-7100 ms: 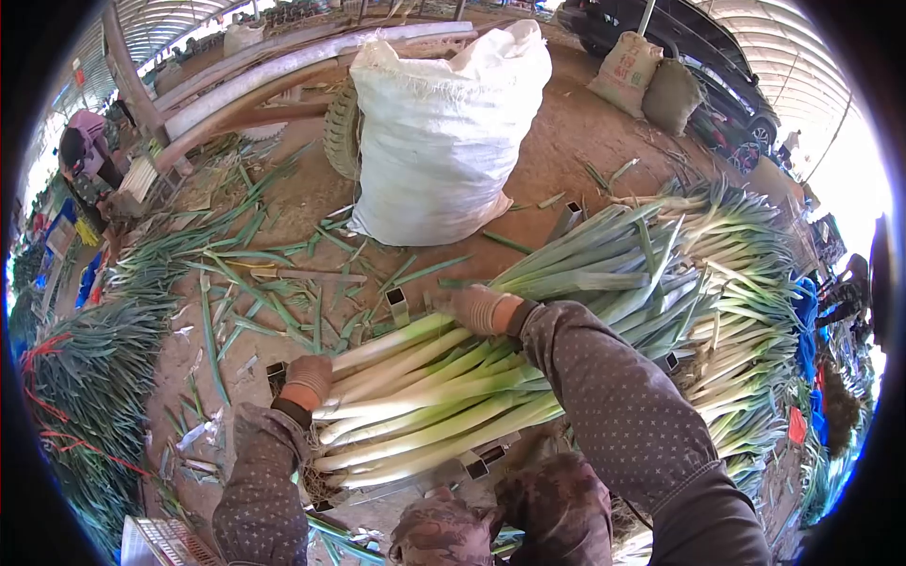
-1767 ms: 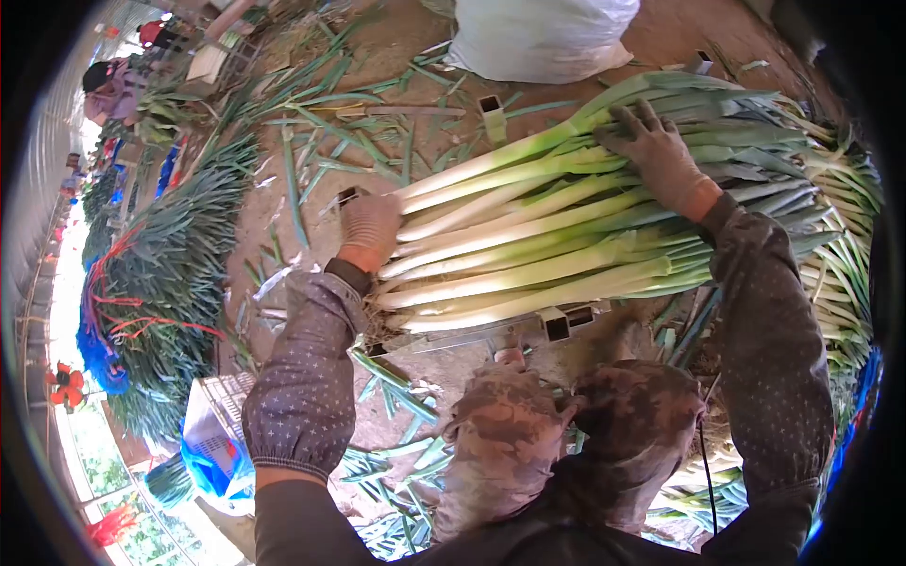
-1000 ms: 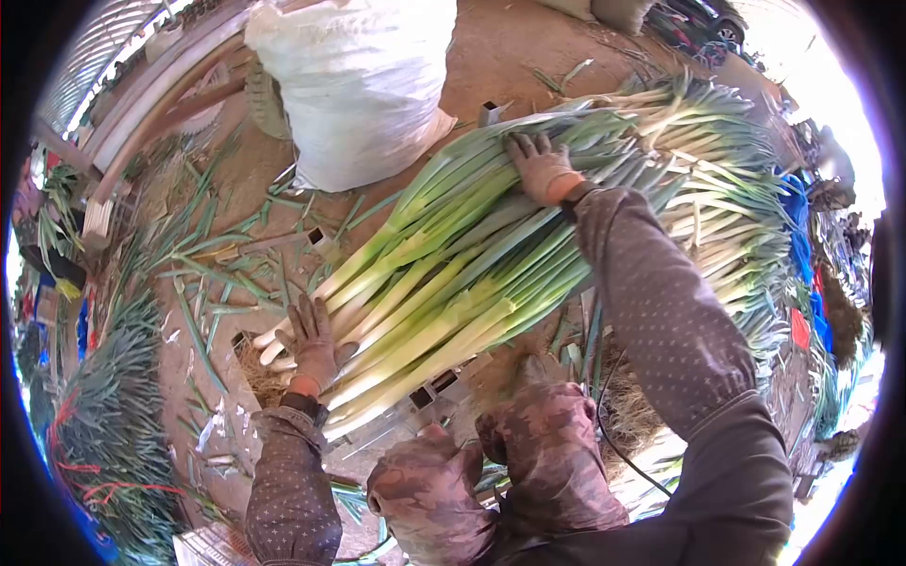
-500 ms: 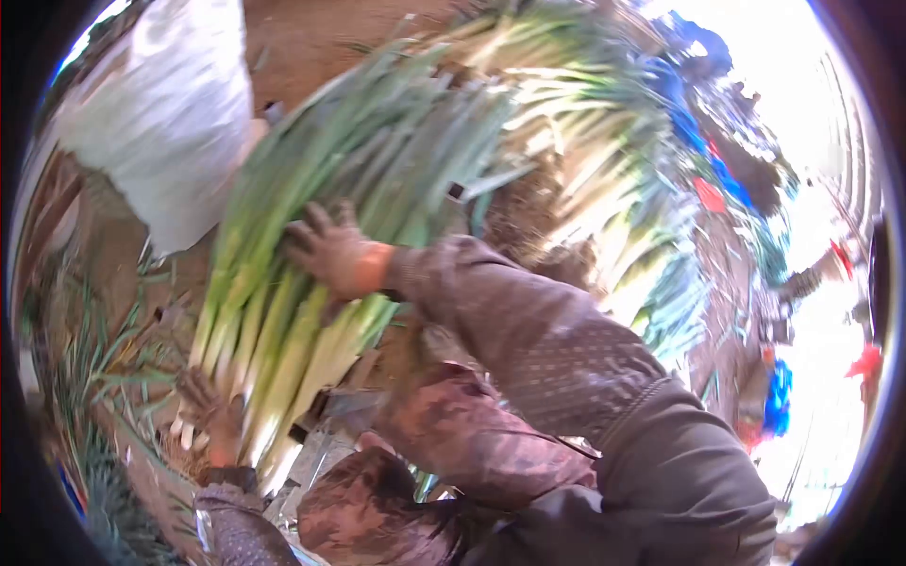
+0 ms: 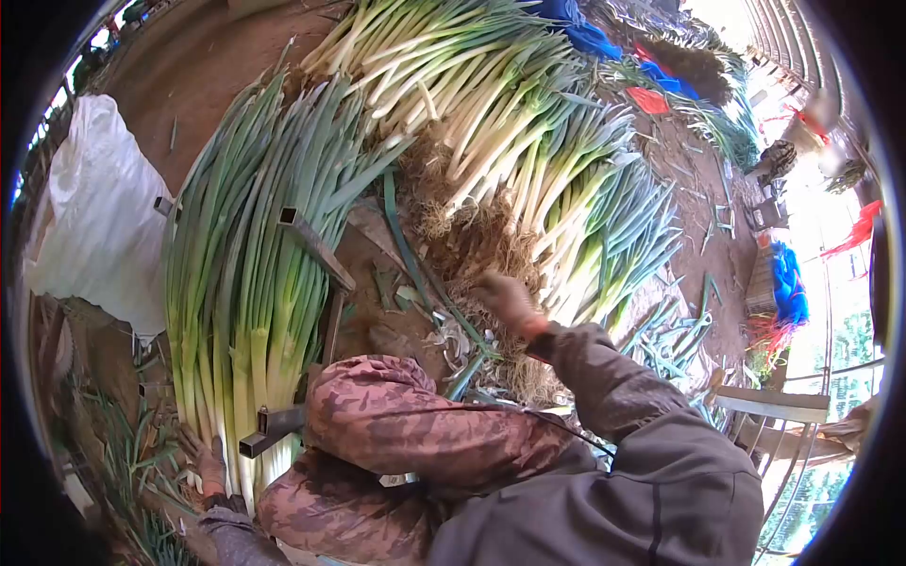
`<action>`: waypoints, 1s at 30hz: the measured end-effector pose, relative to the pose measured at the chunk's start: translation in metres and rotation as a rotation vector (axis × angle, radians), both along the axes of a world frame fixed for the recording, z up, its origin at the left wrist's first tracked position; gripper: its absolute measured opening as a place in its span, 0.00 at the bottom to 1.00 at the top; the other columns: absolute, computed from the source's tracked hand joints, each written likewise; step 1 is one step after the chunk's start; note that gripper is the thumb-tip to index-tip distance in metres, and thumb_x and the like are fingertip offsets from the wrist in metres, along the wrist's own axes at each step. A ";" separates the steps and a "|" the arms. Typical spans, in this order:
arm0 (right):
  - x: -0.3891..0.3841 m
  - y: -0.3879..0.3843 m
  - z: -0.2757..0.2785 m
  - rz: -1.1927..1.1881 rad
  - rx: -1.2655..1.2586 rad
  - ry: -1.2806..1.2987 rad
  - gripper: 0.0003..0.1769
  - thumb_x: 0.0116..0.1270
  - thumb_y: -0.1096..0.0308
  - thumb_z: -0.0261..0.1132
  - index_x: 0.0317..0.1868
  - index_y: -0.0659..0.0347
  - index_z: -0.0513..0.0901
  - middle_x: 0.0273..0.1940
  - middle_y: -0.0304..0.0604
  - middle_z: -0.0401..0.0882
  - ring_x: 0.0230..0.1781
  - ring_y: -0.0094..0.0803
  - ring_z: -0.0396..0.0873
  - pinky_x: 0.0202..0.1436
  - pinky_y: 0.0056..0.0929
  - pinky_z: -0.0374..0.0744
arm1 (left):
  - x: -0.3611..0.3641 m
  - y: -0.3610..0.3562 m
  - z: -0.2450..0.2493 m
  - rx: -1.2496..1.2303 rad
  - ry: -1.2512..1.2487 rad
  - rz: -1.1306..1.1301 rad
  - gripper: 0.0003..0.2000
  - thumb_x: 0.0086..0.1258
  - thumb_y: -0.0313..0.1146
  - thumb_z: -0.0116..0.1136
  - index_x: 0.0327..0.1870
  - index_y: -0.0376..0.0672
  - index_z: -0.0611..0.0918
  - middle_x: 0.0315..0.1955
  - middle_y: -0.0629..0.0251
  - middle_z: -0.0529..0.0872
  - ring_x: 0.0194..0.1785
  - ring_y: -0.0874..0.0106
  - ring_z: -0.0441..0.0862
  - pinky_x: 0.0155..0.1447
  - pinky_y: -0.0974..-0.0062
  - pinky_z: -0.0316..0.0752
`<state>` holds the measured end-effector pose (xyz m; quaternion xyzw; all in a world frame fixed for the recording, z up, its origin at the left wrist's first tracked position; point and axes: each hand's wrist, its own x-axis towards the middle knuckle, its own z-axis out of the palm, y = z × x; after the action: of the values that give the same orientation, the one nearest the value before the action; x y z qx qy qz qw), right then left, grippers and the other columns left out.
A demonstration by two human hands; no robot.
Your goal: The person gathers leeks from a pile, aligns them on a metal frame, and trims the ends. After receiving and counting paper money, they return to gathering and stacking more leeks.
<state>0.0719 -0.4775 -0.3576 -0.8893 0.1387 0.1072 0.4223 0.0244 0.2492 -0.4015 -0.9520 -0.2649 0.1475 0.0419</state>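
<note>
A thick bundle of long green onions (image 5: 247,283) lies in a metal frame (image 5: 316,247), its white stems toward me. My left hand (image 5: 206,464), gloved, rests with fingers flat along the lower left stems. Off to the right, my right hand (image 5: 507,304) is at the root ends of a large pile of green onions (image 5: 505,113). Its fingers are loosely apart, with no stem visible in them. Brown tangled roots (image 5: 448,212) hang along the near side of that pile.
A white plastic sheet (image 5: 99,212) hangs left of the bundle. Square metal bar ends (image 5: 269,432) jut beside my knee. Trimmed leaves (image 5: 462,377) litter the ground. Blue netting (image 5: 788,288) and a metal rack (image 5: 769,404) stand at the right.
My right hand has left the bundle and moved right to the pile's roots. The left hand stays at the lower stems. The view has shifted, showing more of the pile.
</note>
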 end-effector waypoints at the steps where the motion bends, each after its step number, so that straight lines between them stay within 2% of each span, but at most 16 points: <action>1: -0.005 -0.038 -0.018 -0.102 -0.037 -0.016 0.16 0.73 0.59 0.67 0.46 0.66 0.82 0.45 0.50 0.86 0.39 0.33 0.84 0.44 0.31 0.84 | 0.001 0.000 0.006 -0.062 -0.090 -0.063 0.51 0.68 0.64 0.56 0.84 0.52 0.43 0.82 0.54 0.42 0.84 0.48 0.40 0.77 0.35 0.45; 2: -0.006 -0.069 -0.029 -0.206 -0.074 -0.029 0.17 0.73 0.59 0.66 0.46 0.69 0.81 0.43 0.51 0.87 0.38 0.33 0.84 0.43 0.30 0.84 | -0.006 0.016 0.002 -0.123 -0.179 -0.128 0.51 0.67 0.65 0.56 0.83 0.50 0.45 0.82 0.50 0.45 0.83 0.47 0.42 0.79 0.40 0.46; 3: -0.002 -0.088 -0.031 -0.308 0.099 -0.085 0.20 0.73 0.56 0.66 0.46 0.70 0.81 0.39 0.51 0.87 0.34 0.33 0.84 0.42 0.32 0.84 | -0.010 0.028 0.000 -0.186 -0.264 -0.197 0.51 0.67 0.66 0.56 0.83 0.49 0.46 0.81 0.46 0.48 0.83 0.46 0.44 0.80 0.45 0.46; 4: 0.012 -0.103 -0.032 -0.338 0.089 -0.101 0.20 0.74 0.56 0.66 0.47 0.70 0.81 0.39 0.51 0.86 0.33 0.32 0.84 0.39 0.31 0.85 | -0.011 0.031 0.002 -0.124 -0.261 -0.179 0.50 0.69 0.67 0.54 0.82 0.43 0.50 0.78 0.39 0.53 0.81 0.44 0.47 0.82 0.56 0.46; 9: 0.136 -0.152 -0.052 -0.475 0.167 0.004 0.29 0.71 0.50 0.68 0.49 0.75 0.80 0.40 0.49 0.85 0.32 0.32 0.85 0.34 0.31 0.84 | -0.036 -0.022 0.040 -0.336 -0.428 -0.124 0.48 0.73 0.64 0.52 0.81 0.36 0.49 0.80 0.44 0.50 0.83 0.51 0.47 0.83 0.59 0.41; 10: 0.165 -0.166 -0.082 -0.464 0.106 -0.059 0.34 0.67 0.41 0.69 0.42 0.74 0.85 0.31 0.51 0.87 0.32 0.36 0.86 0.40 0.40 0.81 | -0.043 -0.030 0.042 -0.350 -0.431 -0.124 0.48 0.74 0.63 0.51 0.81 0.36 0.48 0.80 0.45 0.50 0.83 0.53 0.47 0.83 0.60 0.42; 11: 0.190 -0.174 -0.111 -0.477 0.156 -0.142 0.33 0.64 0.40 0.71 0.37 0.71 0.87 0.27 0.51 0.86 0.30 0.38 0.86 0.39 0.39 0.81 | -0.047 -0.040 0.044 -0.367 -0.435 -0.126 0.47 0.75 0.62 0.51 0.81 0.37 0.48 0.81 0.46 0.50 0.83 0.54 0.47 0.83 0.60 0.42; 15: 0.243 -0.136 -0.084 -0.473 0.005 0.145 0.39 0.64 0.31 0.65 0.31 0.68 0.87 0.27 0.51 0.86 0.31 0.40 0.86 0.43 0.41 0.80 | -0.059 -0.081 0.052 -0.553 -0.355 -0.013 0.46 0.76 0.61 0.51 0.82 0.38 0.48 0.81 0.50 0.51 0.83 0.58 0.49 0.81 0.63 0.47; 17: 0.252 -0.111 -0.068 -0.421 -0.158 0.104 0.36 0.64 0.34 0.67 0.30 0.66 0.88 0.28 0.52 0.86 0.32 0.41 0.86 0.46 0.44 0.81 | -0.056 -0.090 0.045 -0.601 -0.314 0.022 0.45 0.76 0.60 0.51 0.82 0.38 0.49 0.80 0.50 0.52 0.82 0.58 0.50 0.81 0.63 0.48; 19: 0.270 -0.104 -0.111 -0.608 -0.414 0.007 0.32 0.62 0.38 0.69 0.36 0.66 0.88 0.33 0.52 0.87 0.32 0.41 0.84 0.48 0.46 0.82 | -0.051 -0.101 0.042 -0.618 -0.276 0.050 0.45 0.76 0.59 0.51 0.81 0.38 0.49 0.80 0.50 0.53 0.82 0.57 0.50 0.81 0.63 0.48; 20: 0.271 -0.109 -0.106 -0.549 -0.360 0.062 0.29 0.60 0.46 0.71 0.46 0.66 0.85 0.36 0.51 0.87 0.29 0.38 0.83 0.46 0.44 0.83 | -0.049 -0.104 0.041 -0.620 -0.258 0.058 0.44 0.76 0.58 0.52 0.81 0.38 0.49 0.80 0.50 0.53 0.82 0.57 0.51 0.81 0.63 0.49; 23: 0.255 -0.134 -0.097 -0.532 0.251 0.038 0.28 0.59 0.52 0.72 0.50 0.67 0.82 0.38 0.50 0.87 0.29 0.36 0.82 0.40 0.37 0.84 | -0.043 -0.108 0.041 -0.633 -0.232 0.076 0.43 0.76 0.57 0.52 0.81 0.38 0.50 0.79 0.50 0.55 0.81 0.57 0.52 0.81 0.63 0.49; 24: 0.245 -0.139 -0.083 -0.621 0.157 -0.047 0.21 0.59 0.57 0.71 0.45 0.67 0.83 0.34 0.47 0.86 0.28 0.33 0.81 0.35 0.32 0.82 | -0.041 -0.109 0.042 -0.632 -0.226 0.080 0.43 0.76 0.57 0.52 0.81 0.37 0.51 0.79 0.50 0.55 0.81 0.57 0.53 0.81 0.63 0.50; 25: 0.243 -0.152 -0.091 -0.695 0.325 -0.147 0.21 0.57 0.57 0.70 0.41 0.68 0.81 0.32 0.47 0.84 0.29 0.36 0.81 0.36 0.36 0.80 | -0.040 -0.111 0.041 -0.633 -0.222 0.081 0.43 0.76 0.56 0.52 0.81 0.37 0.51 0.79 0.50 0.55 0.81 0.57 0.53 0.81 0.63 0.50; 27: 0.243 -0.181 -0.101 -0.794 0.117 -0.256 0.24 0.54 0.56 0.70 0.41 0.70 0.81 0.32 0.51 0.83 0.32 0.40 0.81 0.40 0.40 0.80 | -0.034 -0.113 0.040 -0.637 -0.214 0.081 0.42 0.76 0.55 0.52 0.80 0.37 0.52 0.78 0.49 0.56 0.81 0.57 0.54 0.80 0.63 0.51; 30: 0.252 -0.194 -0.101 -0.863 -0.136 -0.143 0.27 0.51 0.53 0.70 0.40 0.72 0.82 0.34 0.57 0.84 0.33 0.50 0.82 0.42 0.45 0.78 | -0.029 -0.118 0.042 -0.637 -0.202 0.079 0.41 0.75 0.54 0.53 0.80 0.37 0.53 0.78 0.49 0.57 0.80 0.57 0.55 0.80 0.63 0.51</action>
<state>0.3244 -0.6715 -0.4585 -0.7810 0.4744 -0.1499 0.3774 -0.0048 0.1312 -0.3598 -0.9160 -0.2450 0.1294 -0.2902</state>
